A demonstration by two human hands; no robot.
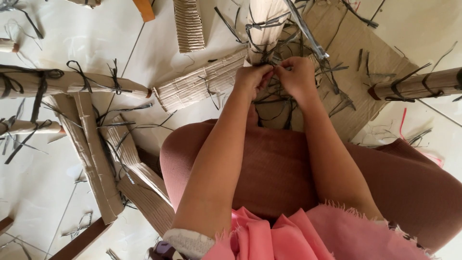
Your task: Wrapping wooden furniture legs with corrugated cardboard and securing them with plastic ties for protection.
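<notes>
Two hands, five tied rolls and loose card on a tiled floor.

Two hands, left [252, 77] and right [298, 76], meet at one upright roll [262, 26] bound in dark strips. Four more tied rolls lie about it: one long roll [72, 83] to its left, a shorter one [29, 127] below that, a stub [8, 45] at the far left edge, and one [416, 84] to its right. Two corrugated pieces sit left of the upright roll, one ribbed [188, 25], one flat [199, 85]. One flat sheet [365, 67] lies to its right. Loose dark strips [284, 103] are too many and tangled to count.
</notes>
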